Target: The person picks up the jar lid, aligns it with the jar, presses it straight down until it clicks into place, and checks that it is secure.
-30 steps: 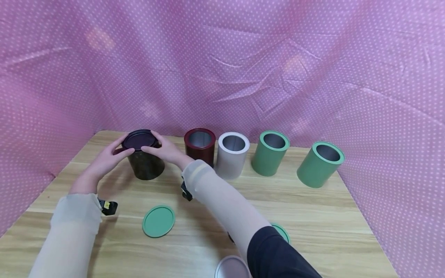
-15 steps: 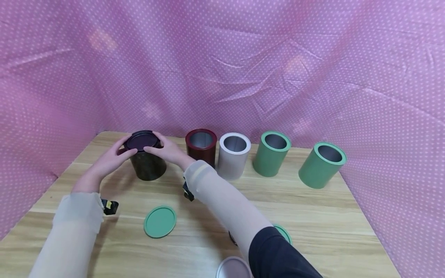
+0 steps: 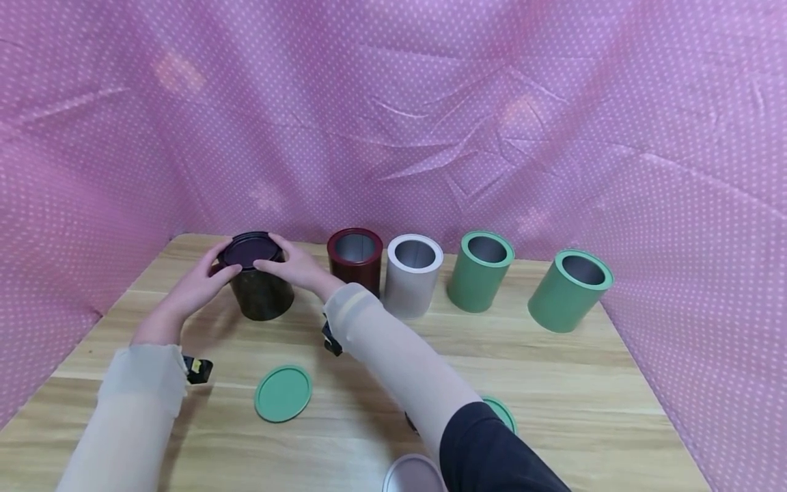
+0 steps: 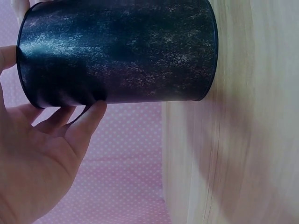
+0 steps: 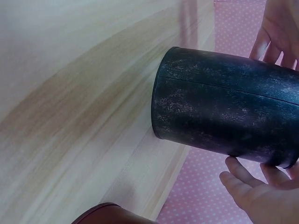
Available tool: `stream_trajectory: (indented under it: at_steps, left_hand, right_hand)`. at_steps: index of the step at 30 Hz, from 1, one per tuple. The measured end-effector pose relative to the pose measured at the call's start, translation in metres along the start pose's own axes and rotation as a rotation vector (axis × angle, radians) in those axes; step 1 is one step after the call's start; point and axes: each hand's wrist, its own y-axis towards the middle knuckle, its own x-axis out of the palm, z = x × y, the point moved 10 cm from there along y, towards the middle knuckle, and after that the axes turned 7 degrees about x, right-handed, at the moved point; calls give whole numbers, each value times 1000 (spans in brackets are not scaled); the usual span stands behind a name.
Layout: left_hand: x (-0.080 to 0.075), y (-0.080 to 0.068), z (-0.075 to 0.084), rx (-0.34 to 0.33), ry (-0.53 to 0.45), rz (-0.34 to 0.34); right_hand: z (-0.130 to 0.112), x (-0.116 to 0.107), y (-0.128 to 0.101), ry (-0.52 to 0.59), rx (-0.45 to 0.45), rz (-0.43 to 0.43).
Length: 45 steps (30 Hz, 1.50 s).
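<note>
A black speckled can (image 3: 261, 295) stands upright at the back left of the wooden table (image 3: 553, 383), with a black lid (image 3: 249, 249) on top. My left hand (image 3: 199, 283) holds the lid's left rim, thumb at the front. From the other side my right hand (image 3: 292, 266) holds the right rim. In the left wrist view the can (image 4: 121, 51) fills the top, and my left hand (image 4: 42, 158) touches its lidded end. The right wrist view shows the can (image 5: 224, 116) with my right hand (image 5: 254, 196) at its top edge.
A row of open cans runs right of the black one: dark red (image 3: 354, 260), grey (image 3: 413, 273), and two green (image 3: 481, 270) (image 3: 568, 290). Loose lids lie nearer me: green (image 3: 283, 392), another green (image 3: 501, 410) half hidden by my arm, and grey (image 3: 412, 475). Pink dotted cloth encloses the table.
</note>
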Motion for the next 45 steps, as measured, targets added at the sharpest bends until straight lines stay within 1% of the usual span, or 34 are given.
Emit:
stream_trajectory:
  at_steps: [5, 8, 13, 16, 19, 24, 34, 39, 42, 45]
  left_hand:
    - [4, 5, 1, 6, -7, -4]
    - [7, 7, 3, 15, -27, -14]
    - [3, 7, 2, 15, -35, 4]
    - [1, 6, 0, 10, -55, 13]
    - [1, 8, 0, 8, -84, 8]
    - [4, 11, 1, 8, -138, -5]
    - [10, 11, 0, -12, -208, -3]
    - [11, 7, -2, -12, -192, -19]
    - [10, 7, -2, -12, -160, -24]
    - [7, 10, 3, 4, -112, -25]
  right_hand:
    - [3, -3, 0, -10, -5, 11]
    - [2, -5, 1, -56, -10, 21]
    - [-5, -3, 5, -122, -25, 28]
    - [-7, -1, 6, -129, -22, 23]
    - [-8, -1, 7, -119, -10, 22]
    - [-4, -4, 9, -57, 24, 38]
    - [0, -6, 9, -5, 34, 60]
    - [1, 0, 8, -14, 37, 62]
    - [2, 1, 8, -17, 39, 64]
    - [0, -3, 8, -34, 36, 72]
